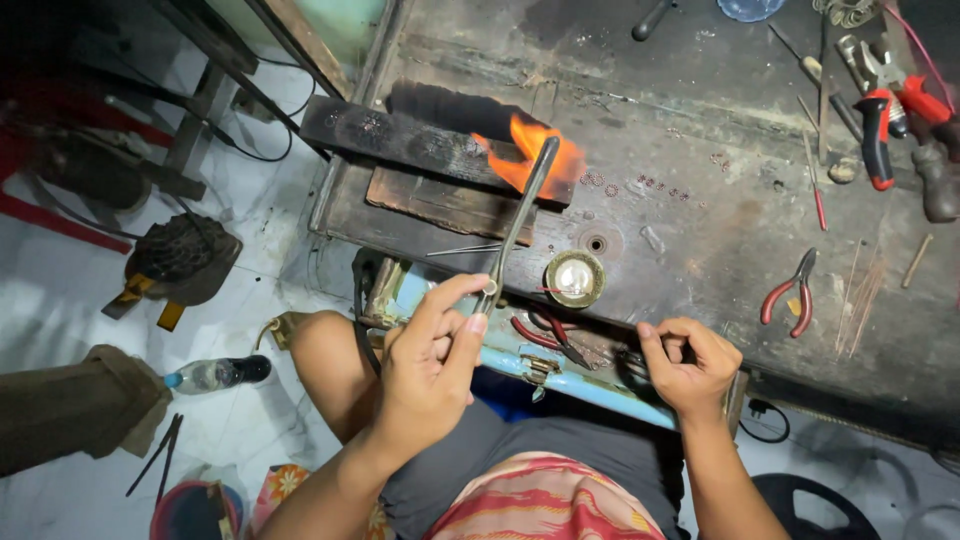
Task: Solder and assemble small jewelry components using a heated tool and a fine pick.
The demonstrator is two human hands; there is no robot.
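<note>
Scorched bench (700, 150) | left hand (430, 370) clamps torch (515, 230), flame (530, 155) on charred block (400, 140) (heating step) | right hand (690, 365) fingers curled together, apparently empty | next: steady aim.

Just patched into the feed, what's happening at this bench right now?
A person sits at a dark, worn workbench. Their left hand holds a thin metal torch pipe, its tip in an orange flame playing on a charred wooden block. The right hand is loosely curled at the bench edge; what it holds, if anything, is hidden. Small rings lie beside the flame, a round brass dish and red-handled pliers nearby.
</note>
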